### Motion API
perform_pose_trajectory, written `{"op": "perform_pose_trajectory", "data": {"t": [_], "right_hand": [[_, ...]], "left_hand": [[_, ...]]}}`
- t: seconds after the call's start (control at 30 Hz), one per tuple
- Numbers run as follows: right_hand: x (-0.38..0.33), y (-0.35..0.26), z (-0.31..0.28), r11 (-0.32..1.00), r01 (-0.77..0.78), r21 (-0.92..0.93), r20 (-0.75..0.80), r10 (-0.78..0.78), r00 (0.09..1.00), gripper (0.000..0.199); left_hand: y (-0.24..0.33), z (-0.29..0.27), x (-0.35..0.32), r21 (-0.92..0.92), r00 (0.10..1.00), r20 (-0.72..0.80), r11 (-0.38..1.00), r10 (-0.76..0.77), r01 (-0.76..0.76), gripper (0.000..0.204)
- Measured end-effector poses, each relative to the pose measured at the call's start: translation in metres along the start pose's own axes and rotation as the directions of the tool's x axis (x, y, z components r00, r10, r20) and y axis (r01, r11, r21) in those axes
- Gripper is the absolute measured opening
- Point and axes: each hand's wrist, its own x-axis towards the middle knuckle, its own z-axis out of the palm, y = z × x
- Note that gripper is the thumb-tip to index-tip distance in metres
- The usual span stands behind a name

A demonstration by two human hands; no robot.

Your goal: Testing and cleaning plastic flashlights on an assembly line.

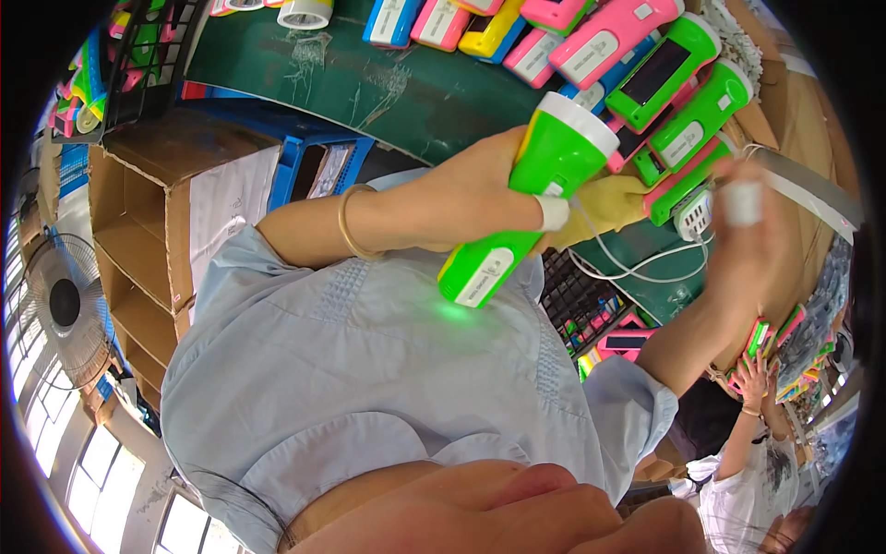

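My left hand (pixel 480 189), a gold-coloured bangle at its wrist, is wrapped round a bright green flashlight (pixel 563 152) with a white lens rim and a pale label. The flashlight slants before my chest, and a green glow falls on my shirt by its lower end. A white covering wraps the thumb. Raised at the right is my right hand (pixel 752 217), smeared by motion, a white wrap on one finger. Beside it lies a white multi-port USB charger (pixel 693 216) with a white cable (pixel 637 277). A yellow glove-like thing (pixel 604 212) shows behind the flashlight.
Pink, green, blue and yellow flashlights (pixel 637 46) crowd the far side of the green table (pixel 268 69). Cardboard compartments (pixel 138 222) and a fan (pixel 65 300) stand left. A black crate (pixel 577 300) holds more flashlights. Another person (pixel 748 462) works at the lower right.
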Motion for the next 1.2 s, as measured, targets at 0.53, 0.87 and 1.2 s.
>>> {"op": "perform_pose_trajectory", "data": {"t": [0.53, 0.87, 1.2], "right_hand": [[-0.064, 0.042, 0.041, 0.667, 0.199, -0.719, 0.315, 0.057, 0.947, 0.026], [-0.096, 0.069, 0.065, 0.549, 0.285, -0.786, 0.183, -0.234, 0.955, 0.029], [0.079, 0.004, -0.043, 0.662, 0.303, -0.685, -0.008, -0.423, 0.906, 0.017]], "left_hand": [[-0.003, -0.007, 0.027, -0.014, 1.000, 0.001, 1.000, -0.005, 0.005, 0.027], [-0.003, 0.001, 0.037, -0.046, 1.000, -0.020, 0.999, -0.017, 0.016, 0.027], [0.029, -0.017, 0.021, -0.133, 1.000, -0.020, 0.991, -0.008, 0.005, 0.040]]}}
